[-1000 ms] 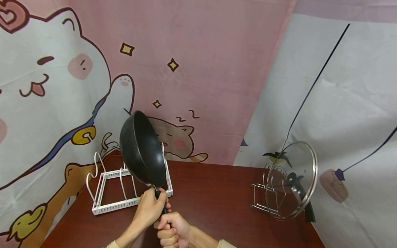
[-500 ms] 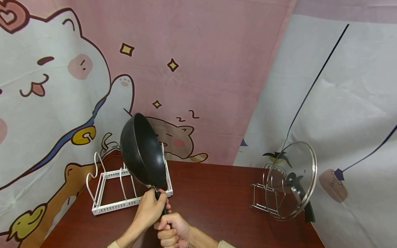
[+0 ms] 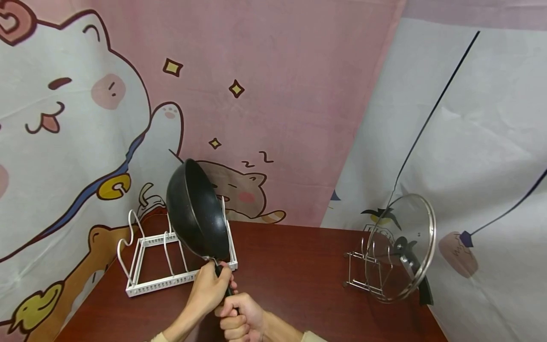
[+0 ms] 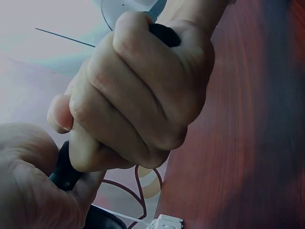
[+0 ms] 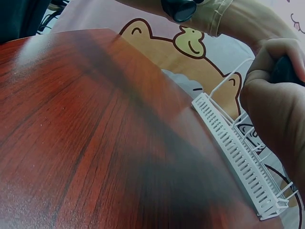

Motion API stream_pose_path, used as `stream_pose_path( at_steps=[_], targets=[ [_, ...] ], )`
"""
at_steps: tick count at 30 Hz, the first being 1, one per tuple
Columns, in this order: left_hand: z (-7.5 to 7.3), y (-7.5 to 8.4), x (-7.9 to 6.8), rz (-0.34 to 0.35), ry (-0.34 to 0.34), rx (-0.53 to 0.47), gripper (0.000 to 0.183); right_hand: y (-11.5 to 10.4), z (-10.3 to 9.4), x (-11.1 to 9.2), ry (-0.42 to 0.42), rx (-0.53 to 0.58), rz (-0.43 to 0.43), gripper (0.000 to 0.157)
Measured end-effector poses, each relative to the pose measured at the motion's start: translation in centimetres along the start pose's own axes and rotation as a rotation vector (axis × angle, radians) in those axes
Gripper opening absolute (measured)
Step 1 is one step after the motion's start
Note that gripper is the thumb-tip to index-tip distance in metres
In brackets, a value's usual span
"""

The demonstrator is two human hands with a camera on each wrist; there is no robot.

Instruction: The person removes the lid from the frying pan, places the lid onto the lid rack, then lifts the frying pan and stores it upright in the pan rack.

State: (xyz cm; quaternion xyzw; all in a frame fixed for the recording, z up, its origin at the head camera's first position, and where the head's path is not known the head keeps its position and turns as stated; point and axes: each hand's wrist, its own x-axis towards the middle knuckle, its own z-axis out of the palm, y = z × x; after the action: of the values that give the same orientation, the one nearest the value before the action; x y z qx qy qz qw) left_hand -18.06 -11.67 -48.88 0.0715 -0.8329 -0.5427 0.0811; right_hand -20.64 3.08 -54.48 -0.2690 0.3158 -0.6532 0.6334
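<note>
A black frying pan [image 3: 198,213] is tilted on its side, with its hollow facing right, in front of or over the white rack [image 3: 162,284]. Whether it touches the rack's bars cannot be told. My left hand [image 3: 207,287] grips the handle just below the pan. Farther down the same handle, my right hand [image 3: 242,317] is curled round it. The left wrist view shows the right fist [image 4: 133,90] with the black handle end poking out, and part of the left hand [image 4: 28,186]. In the right wrist view, the right hand [image 5: 276,105] wraps the handle.
At the right of the brown table [image 3: 295,280], a glass lid [image 3: 427,270] with a metal rim stands upright at a small wire rack [image 3: 356,284]. A black-handled item [image 3: 425,289] shows beside it. Behind hangs a printed cloth [image 3: 299,118].
The pan has sunk slightly toward the white rack. Both hands keep their grip on the handle, and the head view has shifted a little.
</note>
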Motion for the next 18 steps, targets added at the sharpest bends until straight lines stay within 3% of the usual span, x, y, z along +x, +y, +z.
stream_pose_path(
  at_steps=[18],
  targets=[
    [0.83,-0.55,0.19,-0.02,-0.001,-0.015,0.016,0.05,-0.53,-0.67,0.019,0.021,0.038,0.045]
  ],
)
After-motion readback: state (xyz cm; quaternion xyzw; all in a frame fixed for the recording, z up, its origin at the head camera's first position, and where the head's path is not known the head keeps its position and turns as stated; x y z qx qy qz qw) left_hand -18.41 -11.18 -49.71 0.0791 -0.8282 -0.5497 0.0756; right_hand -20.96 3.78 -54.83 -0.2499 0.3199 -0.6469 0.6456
